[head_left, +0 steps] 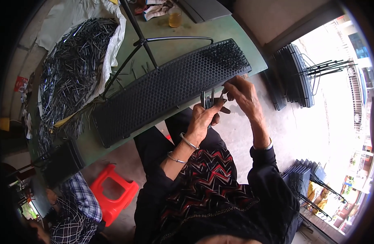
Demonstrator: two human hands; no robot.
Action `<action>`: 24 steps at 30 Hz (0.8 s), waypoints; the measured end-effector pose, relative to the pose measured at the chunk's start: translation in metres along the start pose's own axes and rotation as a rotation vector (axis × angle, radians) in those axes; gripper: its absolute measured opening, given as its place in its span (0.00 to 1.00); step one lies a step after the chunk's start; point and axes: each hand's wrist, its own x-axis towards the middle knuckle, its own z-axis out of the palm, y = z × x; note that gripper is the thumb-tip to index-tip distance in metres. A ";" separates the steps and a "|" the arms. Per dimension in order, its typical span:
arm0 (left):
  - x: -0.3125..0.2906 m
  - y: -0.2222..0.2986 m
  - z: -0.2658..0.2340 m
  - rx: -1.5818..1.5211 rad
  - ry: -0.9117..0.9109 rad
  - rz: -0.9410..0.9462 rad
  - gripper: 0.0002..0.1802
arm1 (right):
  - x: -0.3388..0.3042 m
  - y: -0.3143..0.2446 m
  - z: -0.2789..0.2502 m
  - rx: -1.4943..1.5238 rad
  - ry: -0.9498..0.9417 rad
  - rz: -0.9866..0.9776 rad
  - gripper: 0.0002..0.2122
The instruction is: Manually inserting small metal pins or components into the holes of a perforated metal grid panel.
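Note:
My left hand (201, 118) is closed around a small bundle of thin dark strips (207, 99) that stick up past the fingers. Just to its right, my right hand (247, 96) pinches a single thin strip (222, 95) between thumb and fingers; its lower end lies close to the left fingertips. Both hands are in front of the near edge of a long black honeycomb panel (154, 93), which lies on the green table (252, 53). Dark strips (227, 55) crowd the holes at the panel's right end. The holes along the middle and left show no strips.
A white sack (119, 36) heaped with dark strips (79, 61) lies at the left. Black metal rods (141, 42) stand behind the panel, near a glass of amber liquid (174, 18). A red stool (130, 191) and another person (73, 219) are lower left. Black racks (294, 77) stand right.

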 end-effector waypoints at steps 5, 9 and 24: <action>0.001 0.006 -0.001 -0.041 -0.058 0.015 0.12 | 0.000 -0.005 -0.002 0.067 0.033 0.049 0.08; 0.001 0.007 -0.001 -0.091 -0.069 0.046 0.11 | -0.001 0.003 -0.001 0.099 0.080 0.059 0.08; 0.001 0.011 0.004 0.071 -0.155 -0.006 0.12 | -0.016 -0.002 -0.003 0.145 0.199 -0.064 0.08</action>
